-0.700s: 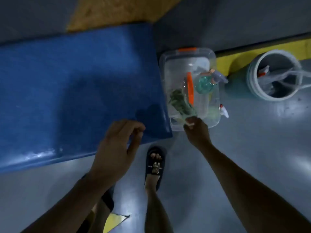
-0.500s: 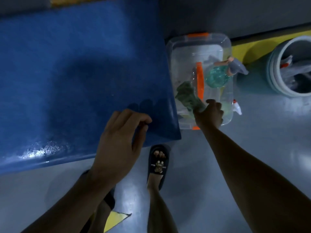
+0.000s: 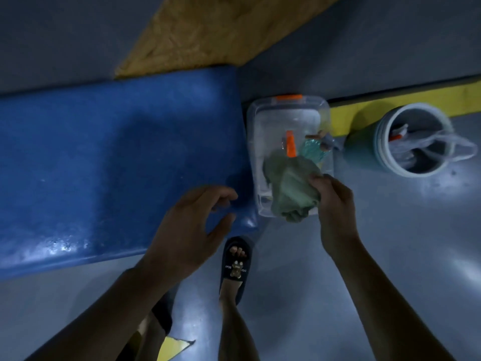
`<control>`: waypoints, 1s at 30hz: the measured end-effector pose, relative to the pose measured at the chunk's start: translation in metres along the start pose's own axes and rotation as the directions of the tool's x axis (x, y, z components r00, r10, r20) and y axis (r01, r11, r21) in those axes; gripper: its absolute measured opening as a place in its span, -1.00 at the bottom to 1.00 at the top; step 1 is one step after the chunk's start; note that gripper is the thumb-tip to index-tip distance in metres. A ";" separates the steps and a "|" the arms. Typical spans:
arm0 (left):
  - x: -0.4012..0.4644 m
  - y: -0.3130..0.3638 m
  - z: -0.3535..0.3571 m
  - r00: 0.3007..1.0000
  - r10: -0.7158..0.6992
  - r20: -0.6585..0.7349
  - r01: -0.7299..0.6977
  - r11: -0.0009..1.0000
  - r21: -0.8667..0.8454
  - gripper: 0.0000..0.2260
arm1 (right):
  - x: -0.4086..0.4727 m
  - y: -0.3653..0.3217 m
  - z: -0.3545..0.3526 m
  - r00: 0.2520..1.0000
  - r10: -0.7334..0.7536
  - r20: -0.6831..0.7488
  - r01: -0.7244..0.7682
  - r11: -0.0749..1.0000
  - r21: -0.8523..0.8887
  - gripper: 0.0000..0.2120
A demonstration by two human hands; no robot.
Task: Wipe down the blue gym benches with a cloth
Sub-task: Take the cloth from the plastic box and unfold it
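A long blue padded vinyl gym bench [image 3: 109, 165] fills the nine o'clock side. At its three o'clock end a clear plastic tub with orange clips [image 3: 289, 118] is seen on the grey floor, a teal spray bottle [image 3: 313, 149] inside. A crumpled green cloth [image 3: 289, 186] is pinched in the right hand [image 3: 335, 201] over the tub's six o'clock rim. The left hand [image 3: 190, 230] is held above the bench corner, fingers loosely spread, holding nothing. The hanging cloth could be snagged on the rim, tipping the tub.
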State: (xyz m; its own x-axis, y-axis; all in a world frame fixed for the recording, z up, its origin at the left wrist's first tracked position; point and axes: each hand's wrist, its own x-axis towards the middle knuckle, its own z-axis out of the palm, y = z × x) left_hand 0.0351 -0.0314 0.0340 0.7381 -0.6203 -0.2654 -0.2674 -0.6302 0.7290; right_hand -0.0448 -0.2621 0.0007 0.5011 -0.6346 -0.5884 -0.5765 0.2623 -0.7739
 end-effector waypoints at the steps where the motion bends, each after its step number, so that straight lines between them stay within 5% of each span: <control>1: 0.002 0.012 -0.006 1.000 0.008 0.005 -0.007 1.000 -0.017 -0.72 | -0.016 -0.018 -0.004 0.998 0.013 0.054 -0.017 0.997 0.074 -0.80; 7: 0.005 0.078 -0.035 0.988 0.134 0.079 -0.125 0.987 -0.102 -0.48 | -0.079 -0.087 -0.007 0.939 0.051 0.341 -0.120 0.976 0.184 -0.72; 11: -0.009 0.095 -0.040 0.992 0.039 0.116 -0.005 0.959 -0.283 -0.59 | -0.099 -0.100 -0.007 0.874 -0.015 0.486 -0.089 0.978 0.191 -0.48; 13: -0.016 0.100 -0.047 0.981 -0.039 0.190 0.136 0.837 -0.531 -0.69 | -0.107 -0.102 -0.008 0.839 -0.089 0.537 -0.012 0.984 0.180 -0.51; 15: -0.025 0.102 -0.053 0.949 -0.059 0.311 0.281 0.610 -0.741 -0.68 | -0.115 -0.100 -0.008 0.849 -0.142 0.510 0.119 0.990 0.077 -0.70; 18: -0.040 0.109 -0.056 0.937 -0.097 0.335 0.341 0.450 -0.825 -0.72 | -0.131 -0.100 -0.003 0.839 -0.242 0.487 0.297 0.954 -0.037 -0.89; 23: -0.052 0.105 -0.055 0.914 -0.340 0.223 0.390 0.575 -0.720 -0.85 | -0.142 -0.103 -0.001 0.885 -0.285 0.369 0.340 0.936 -0.091 -0.90; 27: -0.055 0.081 -0.080 0.966 -0.251 0.063 0.257 0.893 -0.371 -0.81 | -0.132 -0.111 -0.013 0.894 -0.342 0.290 0.399 0.902 -0.168 -0.91; 30: -0.052 0.070 -0.104 0.978 -0.202 0.050 0.208 0.935 -0.286 -0.88 | -0.123 -0.117 -0.023 0.861 -0.403 0.311 0.491 0.818 -0.299 -0.93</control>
State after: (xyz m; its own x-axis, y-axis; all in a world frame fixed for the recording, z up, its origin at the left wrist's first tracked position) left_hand 0.0427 0.0056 0.1644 0.7448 -0.5027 -0.4388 0.0808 -0.5848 0.8071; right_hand -0.0540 -0.2309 0.1688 0.8644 -0.4258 -0.2673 -0.4185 -0.3150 -0.8518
